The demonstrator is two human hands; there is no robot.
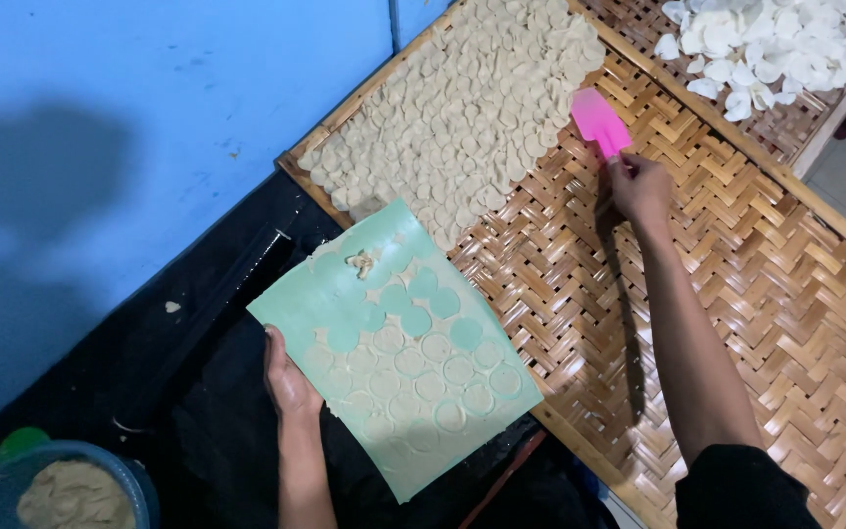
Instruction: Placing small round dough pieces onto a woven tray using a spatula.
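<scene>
My left hand (289,380) grips the near edge of a green board (305,312) that carries several thin dough rounds (431,384) cut into a sheet. My right hand (640,186) is stretched out over a woven bamboo tray (727,264) and holds a pink spatula (599,121) by its handle. The spatula blade points at the edge of a dense layer of pale dough discs (462,108) spread on the tray's far left part. A small scrap of dough (360,263) lies near the board's far edge.
A second bamboo tray (795,127) at the top right holds white dried chips (766,44). A bowl of dough (72,495) stands at the bottom left on a dark surface (198,323). A blue wall (129,127) fills the left side.
</scene>
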